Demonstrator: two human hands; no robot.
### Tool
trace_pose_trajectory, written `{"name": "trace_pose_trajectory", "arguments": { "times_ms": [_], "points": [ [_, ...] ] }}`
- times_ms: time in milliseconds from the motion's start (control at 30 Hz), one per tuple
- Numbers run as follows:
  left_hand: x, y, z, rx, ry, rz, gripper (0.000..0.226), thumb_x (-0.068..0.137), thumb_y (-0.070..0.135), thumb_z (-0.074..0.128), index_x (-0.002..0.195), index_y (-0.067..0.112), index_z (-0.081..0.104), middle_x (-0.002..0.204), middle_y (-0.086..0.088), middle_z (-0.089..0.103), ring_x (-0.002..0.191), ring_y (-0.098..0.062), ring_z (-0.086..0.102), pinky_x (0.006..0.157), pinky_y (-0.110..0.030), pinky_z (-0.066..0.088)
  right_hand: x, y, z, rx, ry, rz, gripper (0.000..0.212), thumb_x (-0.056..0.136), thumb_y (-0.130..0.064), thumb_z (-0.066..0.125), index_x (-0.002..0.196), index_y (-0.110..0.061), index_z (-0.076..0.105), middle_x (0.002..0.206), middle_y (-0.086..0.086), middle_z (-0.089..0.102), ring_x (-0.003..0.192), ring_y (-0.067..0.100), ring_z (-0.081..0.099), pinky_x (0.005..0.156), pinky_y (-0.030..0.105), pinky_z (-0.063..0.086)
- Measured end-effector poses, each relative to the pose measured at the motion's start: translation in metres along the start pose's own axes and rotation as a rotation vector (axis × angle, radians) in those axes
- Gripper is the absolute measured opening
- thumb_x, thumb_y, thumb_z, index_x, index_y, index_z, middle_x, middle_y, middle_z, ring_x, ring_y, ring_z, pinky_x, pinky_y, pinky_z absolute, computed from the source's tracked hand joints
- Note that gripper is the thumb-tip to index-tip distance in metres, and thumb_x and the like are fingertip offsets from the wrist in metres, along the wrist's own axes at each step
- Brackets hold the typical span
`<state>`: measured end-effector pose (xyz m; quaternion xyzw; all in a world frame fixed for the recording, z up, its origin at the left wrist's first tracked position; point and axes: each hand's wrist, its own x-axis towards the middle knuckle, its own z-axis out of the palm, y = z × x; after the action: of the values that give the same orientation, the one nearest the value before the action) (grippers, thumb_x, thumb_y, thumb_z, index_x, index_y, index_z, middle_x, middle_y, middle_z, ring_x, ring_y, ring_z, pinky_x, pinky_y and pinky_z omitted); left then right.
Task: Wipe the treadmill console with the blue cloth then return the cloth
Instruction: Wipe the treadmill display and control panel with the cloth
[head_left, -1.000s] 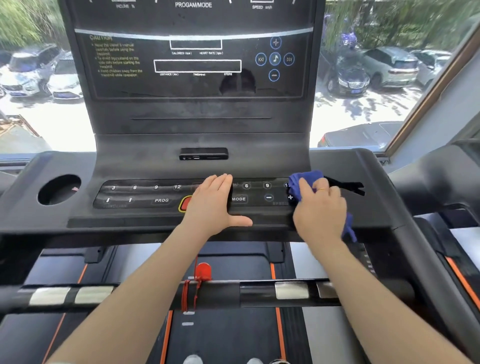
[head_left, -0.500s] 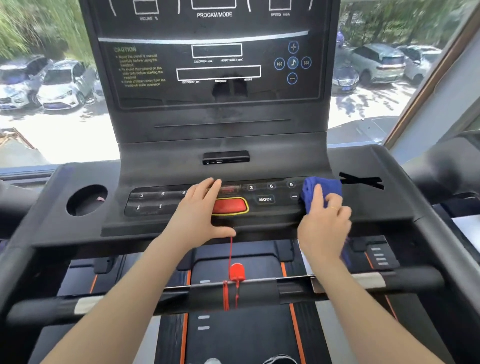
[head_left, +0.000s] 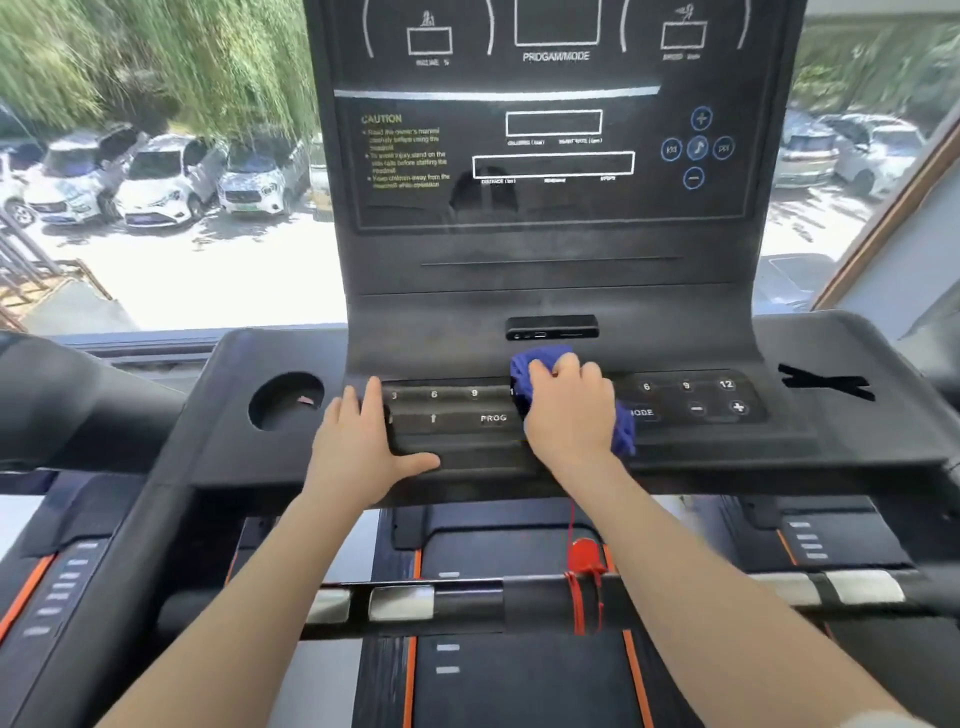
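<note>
Head view: right hand presses blue cloth on console buttons.

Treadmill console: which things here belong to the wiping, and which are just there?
In use:
- blue cloth, bunched in the right hand
- button panel
- left hand, flat on the console

Just there:
- cup hole
- red safety clip
- handlebar

Gym: treadmill console, window overlooking parked cars.

Through the big window ahead I see sunlit parked cars and green trees outside.
</note>
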<state>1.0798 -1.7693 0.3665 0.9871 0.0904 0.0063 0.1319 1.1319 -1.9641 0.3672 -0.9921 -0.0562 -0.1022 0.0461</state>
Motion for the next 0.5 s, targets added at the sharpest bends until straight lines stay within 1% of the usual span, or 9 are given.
{"name": "trace_pose_trajectory", "arguments": {
  "times_ms": [67, 133, 200, 267, 300, 333, 400, 467, 500],
  "points": [
    [-0.002, -0.008, 0.002, -0.125, 0.007, 0.010, 0.114, 0.066, 0.055, 0.073, 0.146, 0.012, 0.005, 0.151, -0.009, 0.021, 0.139, -0.028, 0.017, 0.112, -0.040, 0.022, 0.000, -0.038, 0.007, 0.037, 0.012, -0.106, 0.037, 0.090, -0.016, 0.043, 0.127, -0.016, 0.047, 0.121, 0.011, 0.046, 0.107, 0.032, 0.044, 0.081, 0.038, 0.035],
    [-0.003, -0.016, 0.003, -0.249, 0.043, 0.052, 0.117, 0.063, 0.044, 0.079, 0.147, 0.011, 0.004, 0.152, -0.009, 0.020, 0.140, -0.027, 0.016, 0.113, -0.040, 0.022, -0.002, -0.069, 0.009, 0.080, 0.027, -0.163, 0.040, 0.089, -0.016, 0.044, 0.129, -0.016, 0.046, 0.121, 0.011, 0.047, 0.106, 0.032, 0.045, 0.081, 0.039, 0.035],
    [-0.004, -0.020, 0.001, -0.362, 0.060, 0.059, 0.118, 0.065, 0.031, 0.081, 0.146, 0.011, -0.002, 0.156, -0.009, 0.005, 0.143, -0.024, 0.004, 0.113, -0.036, 0.014, -0.006, -0.096, 0.012, 0.108, 0.036, -0.291, 0.042, 0.087, -0.017, 0.047, 0.129, -0.017, 0.047, 0.121, 0.009, 0.048, 0.105, 0.032, 0.046, 0.078, 0.039, 0.035],
    [-0.004, -0.023, 0.001, -0.410, 0.056, 0.074, 0.117, 0.068, 0.020, 0.080, 0.145, 0.008, -0.007, 0.156, -0.008, -0.006, 0.143, -0.020, -0.009, 0.112, -0.029, 0.007, -0.011, -0.109, 0.013, 0.126, 0.000, -0.514, 0.044, 0.087, -0.020, 0.049, 0.132, -0.023, 0.047, 0.121, 0.007, 0.048, 0.106, 0.030, 0.045, 0.078, 0.038, 0.034],
    [-0.004, -0.024, 0.002, -0.412, 0.057, 0.084, 0.117, 0.068, 0.019, 0.080, 0.145, 0.007, -0.007, 0.155, -0.008, -0.007, 0.143, -0.021, -0.010, 0.111, -0.028, 0.006, -0.007, -0.106, 0.012, 0.137, -0.020, -0.588, 0.046, 0.088, -0.021, 0.050, 0.133, -0.027, 0.047, 0.122, 0.005, 0.048, 0.106, 0.029, 0.044, 0.078, 0.037, 0.033],
    [-0.005, -0.024, 0.002, -0.405, 0.058, 0.094, 0.118, 0.068, 0.021, 0.080, 0.145, 0.007, -0.008, 0.155, -0.009, -0.007, 0.143, -0.021, -0.009, 0.112, -0.029, 0.007, 0.000, -0.097, 0.012, 0.144, -0.036, -0.606, 0.046, 0.089, -0.021, 0.050, 0.134, -0.032, 0.047, 0.124, 0.003, 0.048, 0.106, 0.028, 0.043, 0.079, 0.036, 0.032],
    [-0.005, -0.023, 0.001, -0.381, 0.030, 0.095, 0.121, 0.067, 0.026, 0.081, 0.145, 0.010, -0.009, 0.156, -0.009, -0.006, 0.143, -0.023, -0.004, 0.113, -0.032, 0.009, 0.020, -0.071, 0.011, 0.120, -0.051, -0.483, 0.046, 0.090, -0.019, 0.048, 0.132, -0.037, 0.047, 0.125, 0.000, 0.047, 0.109, 0.028, 0.042, 0.082, 0.034, 0.032],
    [-0.001, -0.025, 0.002, -0.381, 0.030, 0.094, 0.124, 0.060, 0.036, 0.083, 0.147, 0.016, -0.004, 0.155, -0.008, 0.007, 0.141, -0.028, 0.011, 0.113, -0.042, 0.021, 0.028, -0.052, 0.013, 0.086, 0.003, -0.253, 0.048, 0.087, -0.015, 0.051, 0.131, -0.032, 0.049, 0.123, 0.003, 0.048, 0.107, 0.031, 0.043, 0.081, 0.035, 0.034],
    [0.001, -0.026, 0.002, -0.386, 0.038, 0.085, 0.123, 0.056, 0.043, 0.083, 0.146, 0.019, 0.002, 0.152, -0.008, 0.016, 0.138, -0.028, 0.020, 0.110, -0.046, 0.028, 0.025, -0.054, 0.015, 0.079, 0.054, -0.200, 0.050, 0.081, -0.011, 0.059, 0.129, -0.027, 0.053, 0.118, 0.007, 0.052, 0.101, 0.033, 0.047, 0.077, 0.036, 0.037]
  ]
}}
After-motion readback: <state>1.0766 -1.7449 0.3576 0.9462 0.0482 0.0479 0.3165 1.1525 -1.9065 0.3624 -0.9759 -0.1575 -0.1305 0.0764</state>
